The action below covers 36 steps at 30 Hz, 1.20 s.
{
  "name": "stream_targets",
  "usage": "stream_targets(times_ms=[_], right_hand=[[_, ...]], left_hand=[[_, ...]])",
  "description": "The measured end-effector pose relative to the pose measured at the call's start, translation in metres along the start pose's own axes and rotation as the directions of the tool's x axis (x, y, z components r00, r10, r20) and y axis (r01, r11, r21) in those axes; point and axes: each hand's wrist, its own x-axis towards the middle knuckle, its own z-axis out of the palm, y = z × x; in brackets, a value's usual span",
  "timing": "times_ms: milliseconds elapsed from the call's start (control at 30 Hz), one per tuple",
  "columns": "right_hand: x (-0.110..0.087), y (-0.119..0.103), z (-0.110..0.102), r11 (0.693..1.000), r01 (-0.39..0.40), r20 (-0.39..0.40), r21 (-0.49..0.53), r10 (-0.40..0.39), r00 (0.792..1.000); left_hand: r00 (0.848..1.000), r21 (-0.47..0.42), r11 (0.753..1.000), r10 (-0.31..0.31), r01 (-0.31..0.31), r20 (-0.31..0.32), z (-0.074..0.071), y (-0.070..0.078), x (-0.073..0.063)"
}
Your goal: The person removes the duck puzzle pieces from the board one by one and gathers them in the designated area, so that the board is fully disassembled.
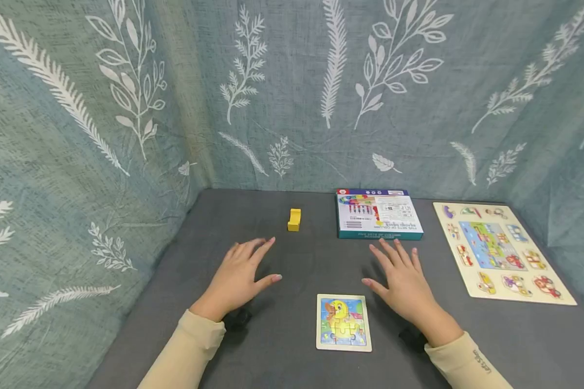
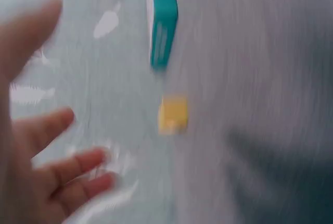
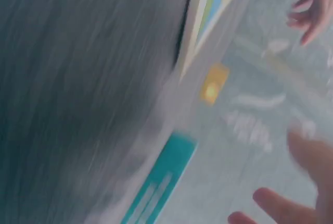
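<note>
Both hands hover over the dark table with fingers spread, holding nothing. My left hand (image 1: 236, 278) is on the left side, its fingertips short of a small yellow block (image 1: 294, 220) with a scooped-out curve. On the other side, my right hand (image 1: 404, 281) reaches toward the front edge of a flat box (image 1: 379, 216) with a teal side. Between the wrists lies a small square duck puzzle (image 1: 343, 323) in a pale wooden frame, its pieces fitted together. The left wrist view, blurred, has the yellow block (image 2: 174, 114) and the teal box side (image 2: 164, 21) beyond the fingers.
A larger wooden puzzle board (image 1: 503, 251) with vehicle pictures lies at the right of the grey table (image 1: 175, 324). Behind and to the left hangs a green-blue cloth (image 1: 292, 97) printed with white leaves.
</note>
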Motion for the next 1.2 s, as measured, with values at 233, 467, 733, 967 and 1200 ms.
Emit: stream_targets(times_ms=[233,467,733,967,1200], right_hand=[[0.007,-0.037,0.024,0.947,0.179,0.128,0.268,-0.219,0.967],[0.005,-0.042,0.042,0.924,0.257,0.255,0.283,-0.331,0.909],[0.007,-0.038,0.042,0.922,0.34,0.266,0.185,-0.38,0.886],[0.009,-0.04,0.046,0.925,0.344,0.264,0.158,-0.376,0.888],[0.01,-0.039,0.042,0.92,0.347,0.293,0.182,-0.388,0.874]], left_hand=[[0.976,-0.346,0.938,0.078,-0.003,0.204,0.04,0.042,0.003],[0.955,-0.334,0.941,0.144,-0.052,0.258,0.075,0.054,0.002],[0.967,-0.271,0.954,0.179,-0.125,0.182,0.091,0.06,0.005],[0.977,-0.261,0.96,0.144,-0.099,0.159,0.092,0.061,0.003],[0.973,-0.27,0.958,0.146,-0.094,0.178,0.096,0.061,0.004]])
